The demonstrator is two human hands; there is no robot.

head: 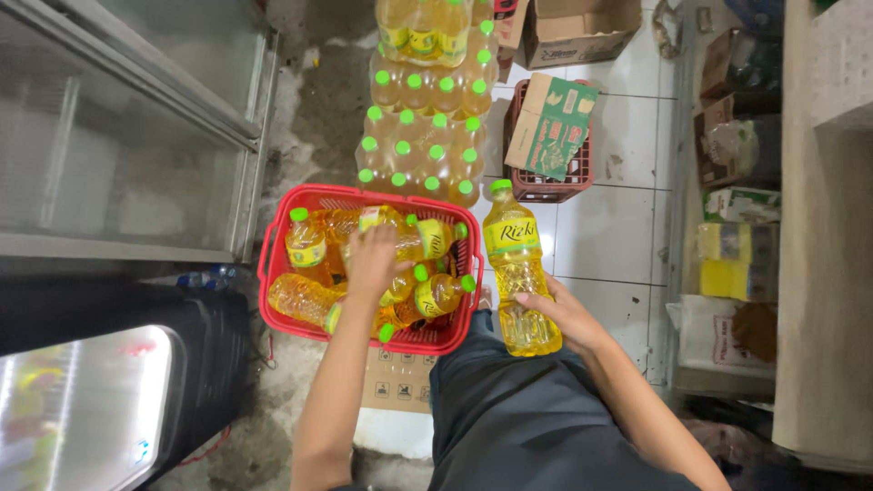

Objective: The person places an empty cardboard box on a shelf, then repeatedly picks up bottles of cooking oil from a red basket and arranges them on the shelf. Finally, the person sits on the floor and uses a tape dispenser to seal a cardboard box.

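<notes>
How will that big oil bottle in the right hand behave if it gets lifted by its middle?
The oil bottle looks full, so probably heavy for its size. Its smooth clear plastic may be slippery under the right hand. Tall and narrow, standing upright, it could tip if nudged.

oil bottle (518, 273): glossy clear plastic; basket (273, 264): red plastic mesh; floor tiles (609, 227): smooth, glazed
</notes>
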